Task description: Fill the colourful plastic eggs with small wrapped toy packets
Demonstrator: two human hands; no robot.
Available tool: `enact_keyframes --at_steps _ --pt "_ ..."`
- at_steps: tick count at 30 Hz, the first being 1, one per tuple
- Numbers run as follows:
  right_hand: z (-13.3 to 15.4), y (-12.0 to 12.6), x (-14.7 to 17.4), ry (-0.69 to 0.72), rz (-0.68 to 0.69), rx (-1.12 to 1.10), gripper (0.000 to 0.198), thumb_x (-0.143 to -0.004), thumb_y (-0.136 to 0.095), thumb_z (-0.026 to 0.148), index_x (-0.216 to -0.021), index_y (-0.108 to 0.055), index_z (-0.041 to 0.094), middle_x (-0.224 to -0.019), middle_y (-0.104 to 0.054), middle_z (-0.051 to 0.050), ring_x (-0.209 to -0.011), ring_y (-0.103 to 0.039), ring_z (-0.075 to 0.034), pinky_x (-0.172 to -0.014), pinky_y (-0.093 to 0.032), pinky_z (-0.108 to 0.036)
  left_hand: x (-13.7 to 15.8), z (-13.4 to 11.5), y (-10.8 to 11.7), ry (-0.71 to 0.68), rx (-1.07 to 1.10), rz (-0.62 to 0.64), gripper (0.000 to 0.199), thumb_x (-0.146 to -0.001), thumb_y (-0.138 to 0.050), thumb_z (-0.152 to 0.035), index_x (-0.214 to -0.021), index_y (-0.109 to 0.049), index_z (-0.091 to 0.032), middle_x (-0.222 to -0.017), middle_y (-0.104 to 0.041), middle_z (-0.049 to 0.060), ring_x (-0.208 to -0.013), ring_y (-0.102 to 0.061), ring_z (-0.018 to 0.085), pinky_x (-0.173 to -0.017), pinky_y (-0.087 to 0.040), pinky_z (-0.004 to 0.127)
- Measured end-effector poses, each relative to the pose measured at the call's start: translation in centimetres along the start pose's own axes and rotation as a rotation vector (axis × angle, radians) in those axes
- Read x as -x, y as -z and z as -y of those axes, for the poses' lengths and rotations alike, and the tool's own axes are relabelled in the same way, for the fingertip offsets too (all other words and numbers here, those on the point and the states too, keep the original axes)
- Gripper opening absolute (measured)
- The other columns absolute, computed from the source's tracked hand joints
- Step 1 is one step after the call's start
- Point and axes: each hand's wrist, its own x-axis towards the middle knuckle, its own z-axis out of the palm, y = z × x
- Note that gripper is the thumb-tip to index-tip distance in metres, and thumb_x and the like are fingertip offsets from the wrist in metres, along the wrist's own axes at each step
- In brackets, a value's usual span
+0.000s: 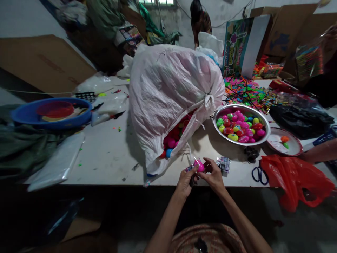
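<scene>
At the table's front edge, a bright pink plastic egg [199, 165] is between my two hands. My left hand [185, 182] grips it from the left, with a small shiny printed wrapper [188, 169] by its fingers. The fingers and thumb of my right hand [214, 174] close on the egg's right side. Small printed packets [224, 164] lie just beyond my right hand. Behind my hands, a big white sack [173, 80] gapes open, showing colourful plastic eggs [171, 142] inside. A metal bowl [268, 133] full of wrapped, coloured eggs stands to the right.
Dark-handled scissors [260, 175] and a red plastic bag [295, 175] lie at the right edge. Near them are a plate [296, 149] and another person's arm [319, 150]. Left are a blue basin [23, 114] and clear bags [63, 158]. Another person [201, 21] bends at the back.
</scene>
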Motion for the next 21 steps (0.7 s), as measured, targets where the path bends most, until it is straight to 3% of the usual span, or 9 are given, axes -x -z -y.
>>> enact_keyframes --at_steps 2,7,10,15,21 --pt "0.3 0.5 -0.3 0.061 0.028 0.108 0.058 -0.065 -0.072 0.02 -0.119 -0.053 0.024 -0.085 -0.053 0.0 -0.069 -0.053 -0.014 -0.062 -0.047 -0.027 0.0 -0.1 0.1 0.033 0.001 0.044 0.028 -0.057 -0.078 -0.029 -0.074 -0.064 -0.012 -0.054 -0.056 -0.003 -0.039 -0.044 0.004 -0.037 -0.031 0.016" --pt "1.7 2.1 -1.5 0.075 0.217 0.22 0.081 -0.056 -0.077 0.023 -0.129 -0.044 0.027 -0.117 -0.047 -0.006 -0.075 -0.053 -0.013 -0.069 -0.047 -0.029 0.4 -0.5 0.4 0.159 0.037 0.108 0.027 -0.057 -0.078 -0.021 -0.077 -0.064 -0.012 -0.055 -0.059 -0.002 -0.04 -0.049 0.006 -0.037 -0.034 0.016" --pt "2.7 2.6 -2.0 0.113 0.35 0.251 0.082 -0.054 -0.079 0.026 -0.129 -0.045 0.027 -0.106 -0.056 -0.003 -0.081 -0.054 -0.018 -0.074 -0.045 -0.031 0.7 -0.8 0.2 0.229 0.101 0.064 0.024 -0.057 -0.078 -0.02 -0.075 -0.063 -0.013 -0.059 -0.062 0.0 -0.045 -0.055 0.01 -0.042 -0.042 0.019" --pt "3.5 2.9 -2.2 0.2 0.345 0.402 0.083 -0.056 -0.077 0.026 -0.131 -0.043 0.025 -0.105 -0.058 -0.006 -0.094 -0.052 -0.025 -0.084 -0.039 -0.038 0.8 -1.0 -0.1 0.261 0.087 0.122 0.022 -0.059 -0.078 -0.024 -0.069 -0.062 -0.013 -0.057 -0.061 0.001 -0.046 -0.056 0.011 -0.042 -0.044 0.02" --pt "2.8 3.0 -2.0 0.253 0.343 0.431 0.083 -0.055 -0.077 0.023 -0.13 -0.042 0.021 -0.105 -0.059 -0.007 -0.095 -0.053 -0.024 -0.089 -0.036 -0.039 0.9 -0.2 -0.3 0.25 0.066 0.117 0.024 -0.057 -0.08 -0.024 -0.064 -0.061 -0.012 -0.05 -0.057 -0.002 -0.036 -0.048 0.006 -0.037 -0.04 0.017"
